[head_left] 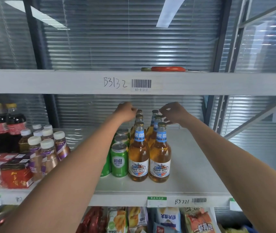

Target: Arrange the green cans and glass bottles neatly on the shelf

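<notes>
Several amber glass beer bottles (138, 158) with blue neck labels stand in two rows on the white shelf (192, 165), running front to back. Left of them a row of green cans (119, 161) stands upright, partly hidden by my left forearm. My left hand (125, 112) reaches to the back of the left bottle row, fingers curled at the rearmost bottle's cap. My right hand (171, 113) pinches at the cap of the rearmost bottle (155, 113) in the right row. Whether either hand truly grips a bottle is unclear.
Small white-capped bottles (47, 153), dark soda bottles (14, 121) and red boxes (14, 175) fill the shelf's left side. The upper shelf beam (66, 82) hangs close above my hands. Snack bags (167, 219) lie on the shelf below. Bare shelf surface lies right of the bottles.
</notes>
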